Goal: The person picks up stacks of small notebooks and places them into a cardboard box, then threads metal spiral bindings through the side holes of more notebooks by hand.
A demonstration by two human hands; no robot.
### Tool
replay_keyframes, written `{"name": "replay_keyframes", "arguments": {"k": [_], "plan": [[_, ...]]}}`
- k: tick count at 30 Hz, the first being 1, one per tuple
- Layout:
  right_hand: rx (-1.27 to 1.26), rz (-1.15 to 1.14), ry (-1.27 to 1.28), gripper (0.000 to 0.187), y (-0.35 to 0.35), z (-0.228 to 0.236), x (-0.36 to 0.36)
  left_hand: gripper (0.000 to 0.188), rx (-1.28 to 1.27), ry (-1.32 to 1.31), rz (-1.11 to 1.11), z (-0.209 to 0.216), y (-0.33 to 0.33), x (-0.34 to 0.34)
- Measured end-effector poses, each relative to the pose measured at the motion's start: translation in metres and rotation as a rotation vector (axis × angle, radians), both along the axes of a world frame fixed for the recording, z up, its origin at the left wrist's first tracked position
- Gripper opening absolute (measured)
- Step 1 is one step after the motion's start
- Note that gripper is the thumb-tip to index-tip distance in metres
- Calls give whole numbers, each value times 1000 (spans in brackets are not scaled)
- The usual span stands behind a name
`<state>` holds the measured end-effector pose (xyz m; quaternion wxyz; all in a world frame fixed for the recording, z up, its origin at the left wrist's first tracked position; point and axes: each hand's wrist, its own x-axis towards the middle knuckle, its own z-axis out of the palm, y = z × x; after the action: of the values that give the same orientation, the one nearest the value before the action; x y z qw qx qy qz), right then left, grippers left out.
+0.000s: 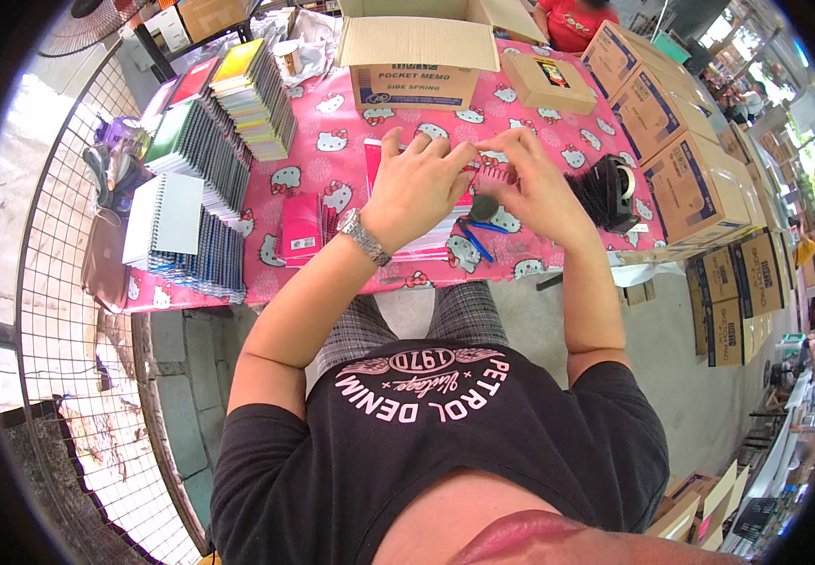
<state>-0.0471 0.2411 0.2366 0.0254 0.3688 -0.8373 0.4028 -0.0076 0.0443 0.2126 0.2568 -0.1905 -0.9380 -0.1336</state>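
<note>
My left hand (pixel 422 179), with a metal watch (pixel 364 236) on its wrist, curls over a pink notebook (pixel 374 160) and hides most of it. Its fingertips meet those of my right hand (pixel 532 184) near the notebook's top right. There my right hand pinches a pink spiral binding coil (pixel 492 173); the exact grip is partly hidden. More pink-covered pads (pixel 431 242) lie beneath my left hand. Blue-handled pliers (pixel 479 239) and a dark round object (pixel 485 208) rest just below my right hand. Left of my left wrist lies a small pile of pink booklets (pixel 301 226).
Stacks of spiral notebooks (pixel 198 141) fill the table's left side. An open carton (pixel 417 80) and a small brown box (pixel 549 83) stand at the far side. A black tape dispenser (pixel 610 193) and several cartons (pixel 700 188) are to the right. Another person (pixel 579 24) is beyond the table.
</note>
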Motion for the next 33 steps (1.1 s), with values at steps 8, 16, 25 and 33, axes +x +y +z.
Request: {"name": "replay_keyframes", "arguments": {"k": [8,16,25,33], "plan": [[98,-317,-228,46,28,-179,-124,21,-7,-2,-30,-3,-2,-1],[38,-118,-368,51,5,-154,-119,31,116,44,133,-16,-25,6],[45,459,-467,67,0,16,-86,41,164,24,49,-11,-25,-9],[-105,582,-552,61,-12,28,-81,45,186,-36,12,-8,-35,-11]]}}
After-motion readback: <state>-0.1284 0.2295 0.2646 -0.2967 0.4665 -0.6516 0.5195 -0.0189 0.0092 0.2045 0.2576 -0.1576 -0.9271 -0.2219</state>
